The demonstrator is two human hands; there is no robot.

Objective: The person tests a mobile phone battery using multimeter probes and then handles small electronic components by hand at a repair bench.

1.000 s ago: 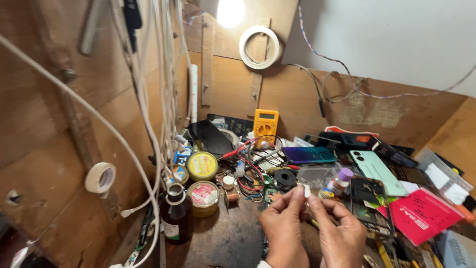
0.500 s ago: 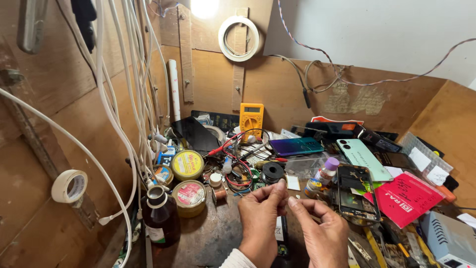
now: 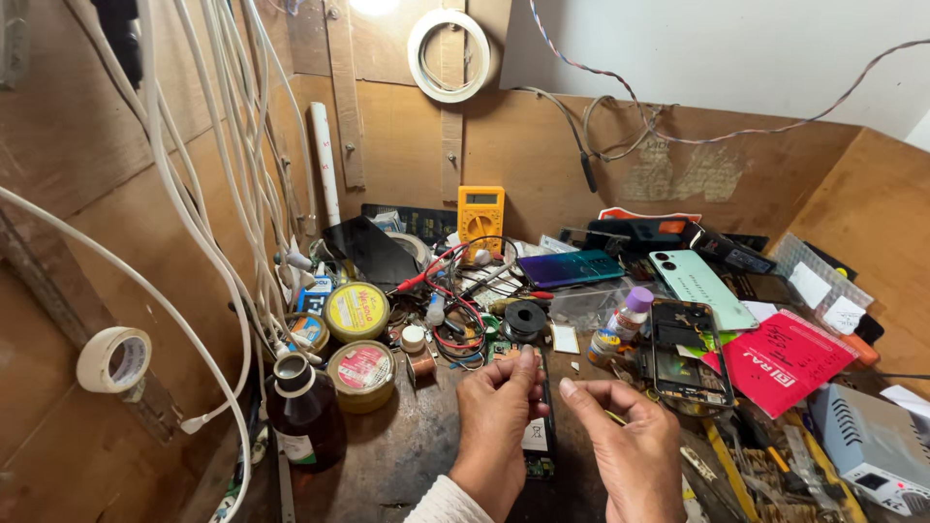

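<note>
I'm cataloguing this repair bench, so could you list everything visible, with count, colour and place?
multimeter: one, yellow, upright at the back wall
tape rolls: two, white, on the left wall and high on the back wall
cables: a bundle, white, hanging at left
brown bottle: one, front left, cap off
round tins: two, yellow-lidded, left of centre
phones: blue-purple and mint, lying back up, centre right
opened phone: one, dark, right of the hands
small bottle: one, purple cap, centre
red packet: one, right
grey box: one, front right
left hand: fingertips pinched, contents too small to tell
right hand: fingertips pinched
</note>
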